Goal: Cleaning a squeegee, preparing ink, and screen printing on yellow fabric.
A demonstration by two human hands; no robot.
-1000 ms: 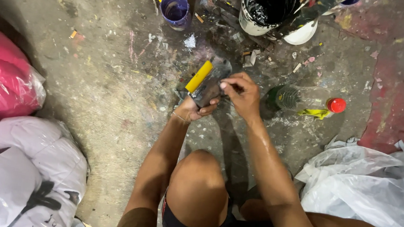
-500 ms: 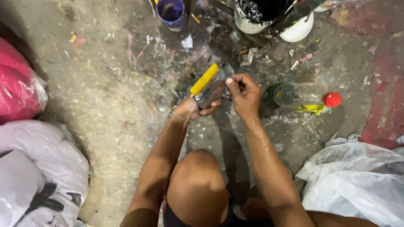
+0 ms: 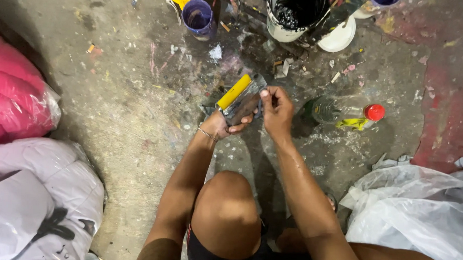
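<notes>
I crouch over a paint-spattered concrete floor (image 3: pixel 137 120). My left hand (image 3: pixel 226 125) grips a putty scraper (image 3: pixel 239 97) with a yellow handle and a wide grey metal blade, held just above the floor. My right hand (image 3: pixel 276 110) is pinched at the blade's upper right corner, thumb and fingers closed on its edge. My bare knee (image 3: pixel 226 209) is below both hands.
A clear plastic bottle with a red cap (image 3: pixel 343 109) lies right of my hands. A purple cup (image 3: pixel 198 16), a black-paint bucket (image 3: pixel 293 14) and a white lid (image 3: pixel 339 39) stand at the top. Pink (image 3: pixel 11 97) and white bags (image 3: pixel 32 198) are left, clear plastic bag (image 3: pixel 423 208) right.
The view has shifted slightly. My right hand has slid a little along the scraper blade, while the left keeps its grip on the scraper.
</notes>
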